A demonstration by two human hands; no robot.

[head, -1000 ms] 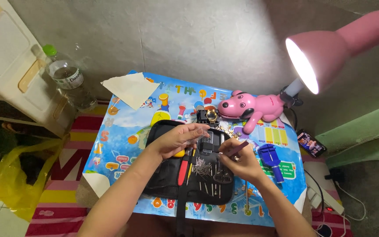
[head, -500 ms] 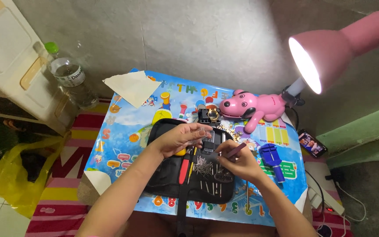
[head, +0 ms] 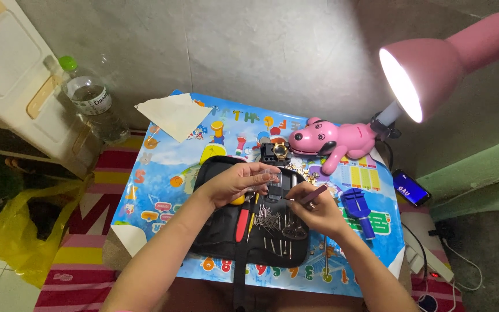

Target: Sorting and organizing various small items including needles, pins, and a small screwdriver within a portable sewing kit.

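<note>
— Any trouble waiting here?

— Could drop the small clear piece (head: pixel 265 173). Held only by fingertips, up over the open black tool case (head: pixel 218 237). One slip, and down among the heap of tiny metal pins (head: pixel 268 218). Hard to find again in there.

— Anything else?

— Could poke a finger. Thin tool with the dark pink handle (head: pixel 314 195) aimed straight at the clear piece, tip very close to the left hand (head: pixel 235 184). Too hard a push might knock the piece away. Might also bump the pins and send them rolling off the bright picture mat (head: pixel 157 173).

— And the lamp?

— Pink lamp (head: pixel 434 63) well off to the right, above the pink dog toy (head: pixel 333 140). Not in the way.

— About the left hand?

— Curled, not flat. Thumb and fingers pinched shut on the clear piece, just over the top part of the case.

— And the right hand (head: pixel 319 214)?

— Closed around the thin tool, like holding a pencil. Low over the right side of the case, close to the pins. Touching nothing else, as far as can be seen.

— Other stuff close by?

— Red-handled screwdriver (head: pixel 241 224) lying in the case, under the left wrist. Blue tool (head: pixel 358 207) on the mat, just beside the right hand. Neither one touched.
</note>
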